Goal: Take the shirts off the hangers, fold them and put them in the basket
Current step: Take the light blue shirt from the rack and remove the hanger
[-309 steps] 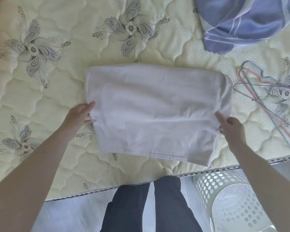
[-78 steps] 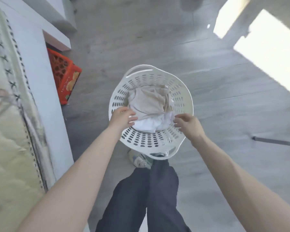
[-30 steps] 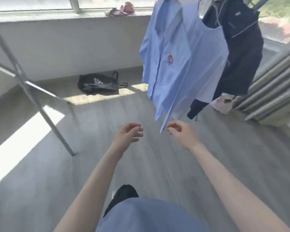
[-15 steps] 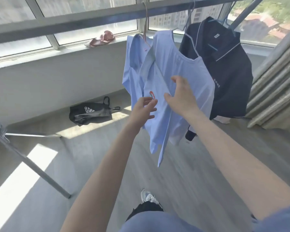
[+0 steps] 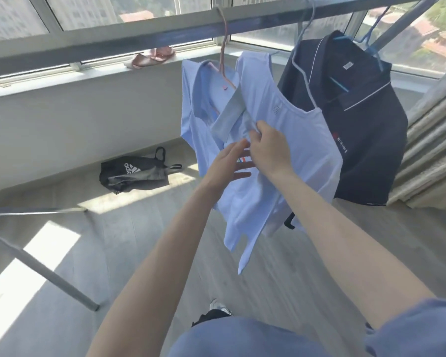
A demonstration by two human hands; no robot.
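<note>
A light blue collared shirt (image 5: 198, 130) hangs on a pink hanger (image 5: 223, 47) from the grey rail (image 5: 139, 34). My right hand (image 5: 271, 148) pinches the shirt's front just below the collar. My left hand (image 5: 227, 163) lies flat against the shirt front beside its small logo, fingers spread. Behind it hang a pale T-shirt (image 5: 307, 140) and, furthest right, a navy polo (image 5: 366, 140) on a blue hanger. The basket is out of view.
A black sports bag (image 5: 134, 173) lies on the grey floor under the window sill. The rack's slanted leg (image 5: 36, 264) crosses the floor at left. A curtain (image 5: 435, 140) hangs at right. Pink slippers (image 5: 150, 57) sit on the sill.
After laying a folded shirt in the basket I turned to the rack. Both hands rose to the light blue shirt; my right hand has closed on its front below the collar.
</note>
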